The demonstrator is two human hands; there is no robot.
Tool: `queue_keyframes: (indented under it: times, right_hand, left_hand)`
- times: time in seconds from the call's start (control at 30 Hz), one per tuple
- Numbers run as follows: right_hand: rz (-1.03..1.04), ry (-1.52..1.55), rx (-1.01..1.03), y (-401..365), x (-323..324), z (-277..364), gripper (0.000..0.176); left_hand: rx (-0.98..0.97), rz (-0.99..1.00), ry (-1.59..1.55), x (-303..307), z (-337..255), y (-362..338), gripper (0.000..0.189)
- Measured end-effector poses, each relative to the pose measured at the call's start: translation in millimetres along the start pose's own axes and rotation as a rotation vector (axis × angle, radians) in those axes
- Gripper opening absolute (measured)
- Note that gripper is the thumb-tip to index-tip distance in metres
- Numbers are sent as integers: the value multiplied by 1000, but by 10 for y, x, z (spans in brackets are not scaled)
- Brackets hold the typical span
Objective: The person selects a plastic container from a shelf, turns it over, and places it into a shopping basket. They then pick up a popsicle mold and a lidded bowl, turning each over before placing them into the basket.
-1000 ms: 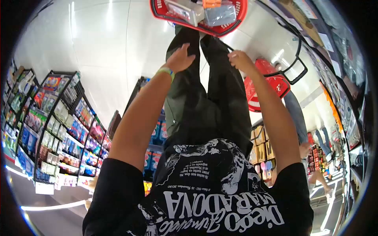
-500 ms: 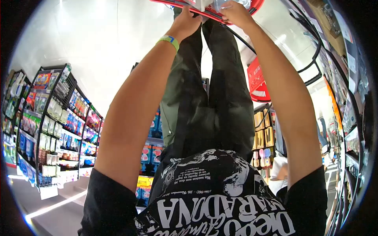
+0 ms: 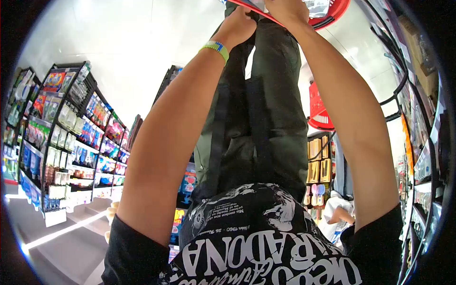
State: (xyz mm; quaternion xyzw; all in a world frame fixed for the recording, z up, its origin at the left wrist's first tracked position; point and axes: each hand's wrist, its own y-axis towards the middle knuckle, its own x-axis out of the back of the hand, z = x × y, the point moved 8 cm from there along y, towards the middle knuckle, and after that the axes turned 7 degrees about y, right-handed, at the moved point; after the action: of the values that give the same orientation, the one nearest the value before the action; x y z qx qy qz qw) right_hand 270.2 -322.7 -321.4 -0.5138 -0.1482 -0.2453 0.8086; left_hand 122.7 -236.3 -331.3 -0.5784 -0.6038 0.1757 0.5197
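Observation:
My left hand [image 3: 239,24], with a green and blue beaded band at the wrist, is closed at the red edge of a shopping basket [image 3: 340,10]. Its fingers curl against the rim, just in front of my legs. My right hand [image 3: 289,11] is over the basket, cut off by the top of the view. The fingers look bent, but what they hold is hidden. Beside it, a clear plastic package [image 3: 317,7] lies inside the basket, next to a dark handle part [image 3: 324,23].
Store racks with packaged goods [image 3: 85,137] stand to the left. A second red basket [image 3: 320,108] and a shelf of brushes [image 3: 317,166] are beyond my right arm. Another person [image 3: 339,211] is low behind it. More shelving [image 3: 420,142] lines the right side.
Both hands and the basket have shifted right in view and toward its top edge. My right hand has moved left relative to the basket, across its near rim.

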Motion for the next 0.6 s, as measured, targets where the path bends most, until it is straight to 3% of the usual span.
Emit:
queue_keyframes:
  times: [0.03, 0.13, 0.17, 0.23, 0.33, 0.47, 0.6]
  right_hand:
    - [20, -1, 21, -3, 16, -3, 40]
    - [-172, 23, 54, -14, -21, -124, 51]
    - [-223, 27, 69, -75, 66, -45, 63]
    - [-431, 79, 197, -96, 123, -17, 63]
    - [-294, 13, 112, 31, 37, -147, 63]
    - [-127, 100, 187, 248, -145, -185, 62]
    - [-42, 71, 30, 262, -22, -9, 62]
  left_hand:
    - [35, 44, -38, -55, 70, -19, 51]
    - [130, 138, -100, -248, 361, -37, 53]
    - [127, 162, -96, -283, 372, -25, 53]
    - [132, 211, -91, -372, 385, -41, 53]
    - [43, 188, -51, -513, 280, 41, 51]
    - [3, 311, -76, -738, 54, 136, 49]
    - [-118, 198, -124, -975, -137, 264, 50]
